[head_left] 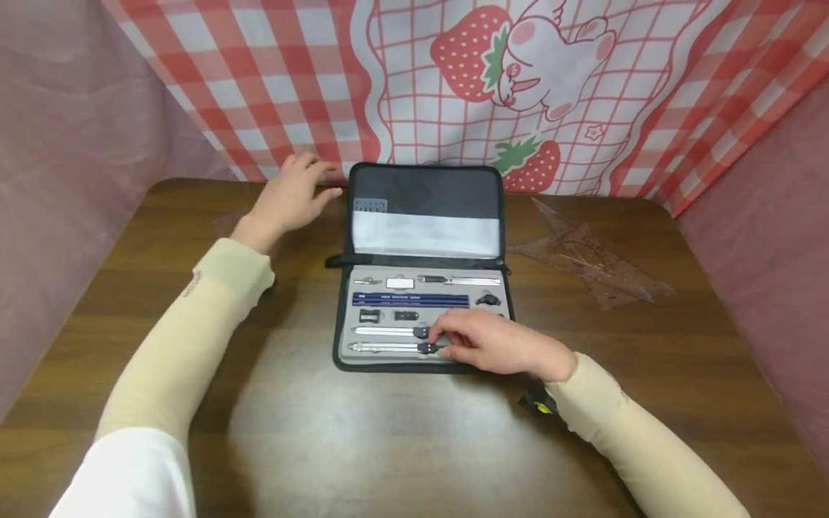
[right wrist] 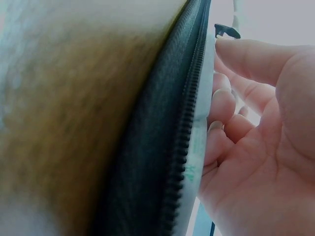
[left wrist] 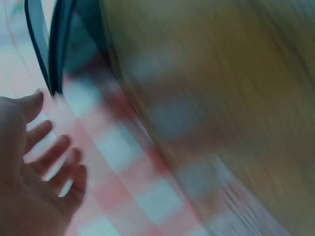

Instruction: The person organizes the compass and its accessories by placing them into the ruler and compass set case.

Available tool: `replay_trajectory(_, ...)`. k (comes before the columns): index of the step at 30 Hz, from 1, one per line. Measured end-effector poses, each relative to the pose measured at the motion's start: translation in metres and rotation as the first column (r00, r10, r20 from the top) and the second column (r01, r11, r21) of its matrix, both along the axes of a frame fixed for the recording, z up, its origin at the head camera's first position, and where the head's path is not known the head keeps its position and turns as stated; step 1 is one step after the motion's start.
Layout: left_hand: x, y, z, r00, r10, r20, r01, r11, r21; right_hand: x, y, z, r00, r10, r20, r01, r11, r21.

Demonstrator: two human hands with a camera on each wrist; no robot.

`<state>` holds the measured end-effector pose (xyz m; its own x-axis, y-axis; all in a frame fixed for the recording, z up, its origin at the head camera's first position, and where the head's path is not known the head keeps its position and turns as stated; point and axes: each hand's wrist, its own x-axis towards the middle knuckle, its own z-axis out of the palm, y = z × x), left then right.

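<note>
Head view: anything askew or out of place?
Mildly: clear plastic rulers lie overlapped and askew on the table, right of the open case, whose pencils sit neatly straight. No spill or damage visible.

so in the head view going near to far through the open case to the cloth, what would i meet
lower silver tool → upper silver tool → black sharpener → dark blue pencils → white eraser → open lid → strawberry-print cloth

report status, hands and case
Left hand holding nothing, beside case. Right hand at silver tools, hold unclear. Case open. Set squares off to its right.
</note>
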<state>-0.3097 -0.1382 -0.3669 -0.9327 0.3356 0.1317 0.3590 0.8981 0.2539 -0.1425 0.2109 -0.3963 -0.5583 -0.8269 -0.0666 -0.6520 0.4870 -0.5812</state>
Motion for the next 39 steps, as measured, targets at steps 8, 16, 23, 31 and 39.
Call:
replay_trajectory(8,-0.007,-0.1,0.006,0.935,0.132,0.329,-0.119,0.991,-0.06,-0.001,0.001,0.001,1.0,-0.021,0.02,0.021,0.999,0.024)
replay_trajectory(16,0.003,-0.142,0.005,0.852,0.199,0.485,-0.147,0.979,-0.144,0.001,0.0,-0.001,1.0,-0.019,0.022,0.019,1.0,0.017)
replay_trajectory(23,0.002,-0.143,0.004,0.847,0.196,0.495,-0.144,0.979,-0.142,0.0,-0.001,-0.003,1.0,-0.017,0.01,0.017,1.0,0.009)
replay_trajectory(31,0.0,-0.145,0.0,0.869,0.078,0.489,-0.116,0.992,0.047,0.0,-0.002,-0.001,1.0,-0.023,0.022,0.022,1.0,0.017)
replay_trajectory(39,0.013,-0.11,0.036,0.933,-0.101,0.345,-0.041,0.923,0.382,0.0,-0.002,-0.001,0.999,-0.03,0.027,0.03,0.999,0.023)
